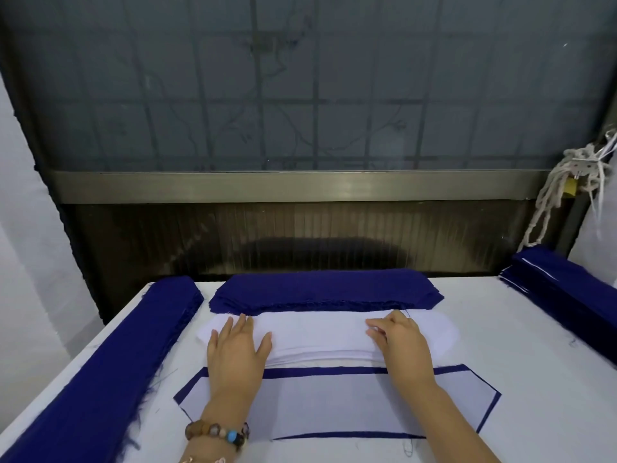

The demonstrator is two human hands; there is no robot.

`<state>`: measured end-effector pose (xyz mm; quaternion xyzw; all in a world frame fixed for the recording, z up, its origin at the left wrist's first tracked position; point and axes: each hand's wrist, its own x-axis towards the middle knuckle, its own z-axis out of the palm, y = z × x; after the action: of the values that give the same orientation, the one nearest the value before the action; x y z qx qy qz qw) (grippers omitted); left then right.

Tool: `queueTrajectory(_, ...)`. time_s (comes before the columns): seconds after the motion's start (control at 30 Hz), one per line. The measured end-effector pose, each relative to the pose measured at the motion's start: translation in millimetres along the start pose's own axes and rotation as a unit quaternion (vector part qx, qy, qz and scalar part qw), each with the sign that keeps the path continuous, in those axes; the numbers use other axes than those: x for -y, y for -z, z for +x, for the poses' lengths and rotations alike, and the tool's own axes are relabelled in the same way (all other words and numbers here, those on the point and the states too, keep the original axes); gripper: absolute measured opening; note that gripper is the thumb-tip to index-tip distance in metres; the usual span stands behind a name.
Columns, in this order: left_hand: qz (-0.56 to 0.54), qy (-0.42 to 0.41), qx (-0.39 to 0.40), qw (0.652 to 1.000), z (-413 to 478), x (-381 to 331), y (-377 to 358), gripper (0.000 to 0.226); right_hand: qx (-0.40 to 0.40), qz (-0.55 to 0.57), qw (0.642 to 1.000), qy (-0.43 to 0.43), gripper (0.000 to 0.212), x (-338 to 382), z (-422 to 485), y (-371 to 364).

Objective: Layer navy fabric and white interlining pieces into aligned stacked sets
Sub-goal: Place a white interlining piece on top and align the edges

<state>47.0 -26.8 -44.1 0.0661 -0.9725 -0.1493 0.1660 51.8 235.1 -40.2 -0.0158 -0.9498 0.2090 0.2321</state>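
Interlining stack, on the desk between the far navy fabric stack and the near layered set, looks light, limp and slippery, best peeled singly at its right end, where the right grip pinches the top sheet while the left grip presses flat, fingers straight

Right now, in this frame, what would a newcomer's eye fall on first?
Two hands on the white pile at mid-table: the left hand lies flat on it, the right hand curls its fingers at the top sheet. Navy piles frame it: a navy pile just behind, a long navy stack along the left edge, another stack at far right. Nearest the person lies a layered set, white on navy with a navy border showing.
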Motion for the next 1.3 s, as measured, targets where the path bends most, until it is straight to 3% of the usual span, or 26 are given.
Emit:
queueTrajectory(0.23, -0.001, 0.008, -0.024, 1.000, -5.6, -3.1, 8.0, 0.044, -0.004, -0.001, 1.000, -0.007, 0.031, 1.6, -1.4, 1.0)
queueTrajectory(0.43, -0.070, -0.015, -0.082, 0.994, -3.4, 0.7, 15.9, 0.007, -0.003, 0.006, 1.000, -0.006, 0.029, 1.2, -1.5, 1.9)
queueTrajectory(0.63, -0.140, -0.020, -0.107, 0.984, -2.1, 4.5, 11.5, 0.025, -0.003, 0.009, 1.000, -0.007, 0.027, 2.0, -1.7, 2.7)
queueTrajectory(0.7, -0.141, -0.001, -0.106, 0.984, -1.1, 5.6, 10.4, 0.020, 0.000, 0.010, 1.000, -0.006, 0.027, 2.1, -2.0, 3.1)
queueTrajectory(0.77, -0.125, 0.028, -0.066, 0.990, -0.8, 4.6, 9.9, 0.012, 0.001, 0.014, 1.000, -0.007, 0.026, 2.1, -2.4, 3.7)
queueTrajectory(0.87, -0.072, 0.059, 0.046, 0.995, 0.7, 4.6, 10.5, 0.050, -0.001, 0.017, 1.000, -0.008, 0.026, 2.6, -2.5, 4.1)
queueTrajectory(0.97, -0.026, 0.036, 0.073, 0.996, 1.2, 6.2, 10.3, 0.048, 0.002, 0.016, 1.000, -0.010, 0.026, 3.1, -2.9, 4.6)
queueTrajectory(1.27, -0.072, 0.005, -0.107, 0.992, 0.2, 9.6, 16.6, 0.006, -0.001, 0.019, 1.000, -0.009, 0.027, 4.8, -3.5, 6.2)
queueTrajectory(1.3, -0.071, 0.007, -0.118, 0.990, -0.2, 8.4, 17.0, 0.009, 0.000, 0.020, 1.000, -0.010, 0.026, 4.8, -3.4, 6.1)
